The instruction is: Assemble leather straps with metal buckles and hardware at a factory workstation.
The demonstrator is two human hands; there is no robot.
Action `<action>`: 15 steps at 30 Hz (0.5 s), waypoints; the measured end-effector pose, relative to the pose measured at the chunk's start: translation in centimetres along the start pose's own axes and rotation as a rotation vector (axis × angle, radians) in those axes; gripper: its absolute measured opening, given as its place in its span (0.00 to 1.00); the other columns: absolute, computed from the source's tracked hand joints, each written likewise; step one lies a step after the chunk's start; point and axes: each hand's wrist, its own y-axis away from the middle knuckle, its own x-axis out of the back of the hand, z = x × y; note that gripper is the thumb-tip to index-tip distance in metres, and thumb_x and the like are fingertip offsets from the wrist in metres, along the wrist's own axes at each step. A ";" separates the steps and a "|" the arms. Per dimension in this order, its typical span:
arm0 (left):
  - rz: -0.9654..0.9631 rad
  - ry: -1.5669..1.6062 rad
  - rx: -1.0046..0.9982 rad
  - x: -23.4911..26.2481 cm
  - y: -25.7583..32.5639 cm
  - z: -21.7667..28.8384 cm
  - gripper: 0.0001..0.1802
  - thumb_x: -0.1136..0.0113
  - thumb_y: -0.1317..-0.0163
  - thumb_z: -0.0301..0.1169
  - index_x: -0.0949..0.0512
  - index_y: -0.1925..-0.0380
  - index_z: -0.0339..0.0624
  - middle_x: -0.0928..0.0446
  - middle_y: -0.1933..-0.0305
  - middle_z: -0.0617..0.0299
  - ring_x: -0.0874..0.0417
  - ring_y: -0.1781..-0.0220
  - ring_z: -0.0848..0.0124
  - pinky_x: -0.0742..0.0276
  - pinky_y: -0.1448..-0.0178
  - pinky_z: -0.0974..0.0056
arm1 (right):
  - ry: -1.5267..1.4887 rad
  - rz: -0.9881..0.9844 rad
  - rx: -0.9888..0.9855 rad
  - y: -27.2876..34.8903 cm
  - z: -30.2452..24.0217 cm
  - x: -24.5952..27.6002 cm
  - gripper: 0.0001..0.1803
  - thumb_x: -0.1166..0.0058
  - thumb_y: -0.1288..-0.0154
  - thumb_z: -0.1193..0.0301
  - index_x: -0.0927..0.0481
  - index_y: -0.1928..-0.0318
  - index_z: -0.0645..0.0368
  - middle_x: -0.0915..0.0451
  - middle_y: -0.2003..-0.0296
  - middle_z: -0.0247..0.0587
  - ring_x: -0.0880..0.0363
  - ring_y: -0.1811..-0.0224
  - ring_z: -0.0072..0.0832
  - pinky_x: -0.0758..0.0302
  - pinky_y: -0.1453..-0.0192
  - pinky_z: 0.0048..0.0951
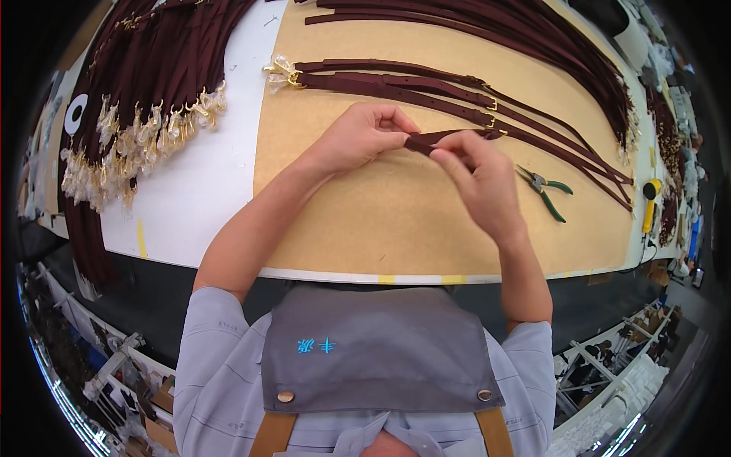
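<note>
A dark maroon strap (420, 146) is stretched between my two hands above the brown paper. My left hand (358, 139) pinches one part of it between thumb and fingers. Close by on the right, my right hand (484, 183) grips the same strap with bent fingers, which partly hide it. Just beyond my hands lie several maroon straps (411, 97) with gold buckles (491, 104); their left ends carry gold hardware (283, 72) in clear plastic. Pliers with green handles (550, 198) rest on the paper to the right of my right hand, jaws slightly apart.
Brown paper (343, 221) covers much of the white table (190, 198). At left hang many maroon straps (175, 61) with plastic-wrapped gold clasps (164, 129), beside a white ring (75, 114). More long straps (525, 38) lie far right, near a yellow-and-black tool (649, 204).
</note>
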 end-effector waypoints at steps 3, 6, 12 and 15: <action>-0.012 -0.031 -0.001 -0.2 -0.1 0.0 0.06 0.41 0.39 0.24 0.22 0.62 0.34 0.19 0.65 0.62 0.22 0.66 0.81 0.28 0.64 0.76 | 0.184 -0.026 -0.109 -1.3 -0.1 1.7 0.08 0.41 0.37 0.70 0.20 0.66 0.63 0.20 0.74 0.46 0.22 0.72 0.39 0.27 0.66 0.36; -0.018 -0.029 -0.025 -0.2 -0.3 -0.1 0.06 0.41 0.39 0.23 0.22 0.63 0.35 0.19 0.66 0.63 0.23 0.68 0.82 0.31 0.68 0.77 | 0.262 -0.041 -0.112 -1.4 -0.3 1.6 0.08 0.42 0.37 0.69 0.20 0.66 0.62 0.19 0.73 0.46 0.21 0.70 0.40 0.27 0.66 0.37; -0.015 -0.086 -0.037 -0.1 -0.5 -0.7 0.06 0.40 0.39 0.26 0.22 0.62 0.38 0.20 0.69 0.68 0.32 0.77 0.89 0.42 0.78 0.79 | 0.352 -0.090 -0.061 -1.8 -0.7 0.9 0.08 0.44 0.38 0.70 0.20 0.66 0.62 0.19 0.72 0.47 0.20 0.68 0.43 0.27 0.63 0.41; -0.009 -0.104 -0.036 -0.5 -0.3 -0.9 0.05 0.41 0.38 0.25 0.22 0.63 0.37 0.21 0.69 0.68 0.30 0.76 0.88 0.40 0.78 0.79 | 0.408 -0.118 -0.026 -1.8 -0.5 1.2 0.07 0.44 0.39 0.70 0.20 0.66 0.62 0.19 0.72 0.47 0.20 0.68 0.43 0.27 0.63 0.41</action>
